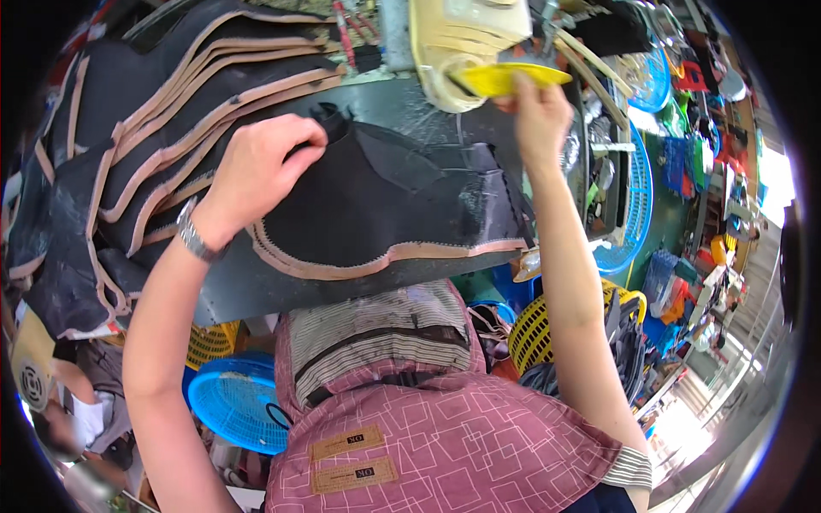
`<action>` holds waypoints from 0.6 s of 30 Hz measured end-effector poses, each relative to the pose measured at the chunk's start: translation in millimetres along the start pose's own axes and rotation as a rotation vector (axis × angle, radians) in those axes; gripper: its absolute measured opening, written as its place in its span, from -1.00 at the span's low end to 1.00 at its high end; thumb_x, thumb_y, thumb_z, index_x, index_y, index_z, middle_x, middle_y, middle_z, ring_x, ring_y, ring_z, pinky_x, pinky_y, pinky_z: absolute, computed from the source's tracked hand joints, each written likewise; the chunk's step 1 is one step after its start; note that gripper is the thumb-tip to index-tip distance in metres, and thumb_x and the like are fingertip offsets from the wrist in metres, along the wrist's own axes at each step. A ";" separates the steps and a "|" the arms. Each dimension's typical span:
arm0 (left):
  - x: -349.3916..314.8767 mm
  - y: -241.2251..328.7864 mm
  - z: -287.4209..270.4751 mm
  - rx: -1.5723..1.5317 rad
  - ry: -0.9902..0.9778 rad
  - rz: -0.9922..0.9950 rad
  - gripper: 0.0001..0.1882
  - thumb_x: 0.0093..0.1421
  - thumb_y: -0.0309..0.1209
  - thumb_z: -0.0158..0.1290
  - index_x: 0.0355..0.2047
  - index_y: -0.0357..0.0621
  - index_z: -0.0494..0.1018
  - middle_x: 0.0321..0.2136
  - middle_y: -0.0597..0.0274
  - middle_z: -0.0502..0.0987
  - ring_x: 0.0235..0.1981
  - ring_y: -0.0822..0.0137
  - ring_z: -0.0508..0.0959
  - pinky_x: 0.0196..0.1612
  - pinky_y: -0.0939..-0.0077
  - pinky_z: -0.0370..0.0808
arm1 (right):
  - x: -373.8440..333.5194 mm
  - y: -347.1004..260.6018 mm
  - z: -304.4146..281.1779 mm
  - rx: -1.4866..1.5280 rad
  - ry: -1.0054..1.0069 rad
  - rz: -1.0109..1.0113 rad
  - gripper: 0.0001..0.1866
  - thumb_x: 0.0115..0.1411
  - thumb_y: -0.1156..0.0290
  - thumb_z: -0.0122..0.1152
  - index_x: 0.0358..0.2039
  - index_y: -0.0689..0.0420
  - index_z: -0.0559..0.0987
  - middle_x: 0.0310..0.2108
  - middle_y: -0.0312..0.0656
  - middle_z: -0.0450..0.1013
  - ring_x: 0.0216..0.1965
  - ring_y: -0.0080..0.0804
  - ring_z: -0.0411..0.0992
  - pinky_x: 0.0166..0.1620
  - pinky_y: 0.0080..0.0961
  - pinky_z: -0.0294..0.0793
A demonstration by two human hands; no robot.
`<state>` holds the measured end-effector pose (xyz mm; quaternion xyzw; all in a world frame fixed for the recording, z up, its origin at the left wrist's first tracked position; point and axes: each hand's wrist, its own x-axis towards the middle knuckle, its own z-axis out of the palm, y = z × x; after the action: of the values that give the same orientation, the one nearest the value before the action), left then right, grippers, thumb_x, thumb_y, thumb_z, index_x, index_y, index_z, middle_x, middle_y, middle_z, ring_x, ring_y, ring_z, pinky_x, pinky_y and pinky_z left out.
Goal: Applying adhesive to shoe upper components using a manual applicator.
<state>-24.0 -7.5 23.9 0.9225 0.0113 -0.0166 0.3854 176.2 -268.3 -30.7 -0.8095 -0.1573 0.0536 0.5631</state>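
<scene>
Apron: pink point(445, 445), nearest of all, below the bench's near edge.
Panel: black with tan trim point(342, 270), lying flat point(342, 209) on the bench point(235, 295), its curved side toward the near edge, its right end by the near right corner.
Feel: probably light and bendy, stiffer along the trim; the shiny patches at the right end look slick or tacky.
Hold: best by the plain upper left edge, clear of the shiny patches; a broad pinch should spare the cloth from creasing.
Left hand: thumb and fingers point(265, 158) closed on that upper left edge.
Right hand: gripping point(543, 124) a yellow blade point(492, 81), raised beyond the panel's right end.
Tub: cream, crusted point(470, 26), at the bench's far edge, just beside the blade.
Stack: more trimmed black pieces point(94, 103), filling the bench's left end.
Baskets: blue point(235, 402) and yellow point(532, 329), below the near edge.
</scene>
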 end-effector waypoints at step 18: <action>22.3 -55.9 9.6 -0.141 -0.151 0.059 -0.90 0.07 -0.45 0.05 -0.41 -0.22 0.46 -0.49 0.01 0.54 -0.40 0.04 0.55 -0.30 0.27 0.44 | -169.8 -47.4 140.8 -0.024 -0.253 -0.417 -0.62 -0.18 0.72 0.19 -0.25 0.22 0.57 -0.22 -0.01 0.52 -0.25 -0.13 0.54 -0.22 -0.41 0.55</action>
<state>-3.8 25.1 -23.4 0.8891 -0.0438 -0.0737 0.4496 -30.6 -180.8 -52.7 -0.7532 -0.3907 0.0351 0.5281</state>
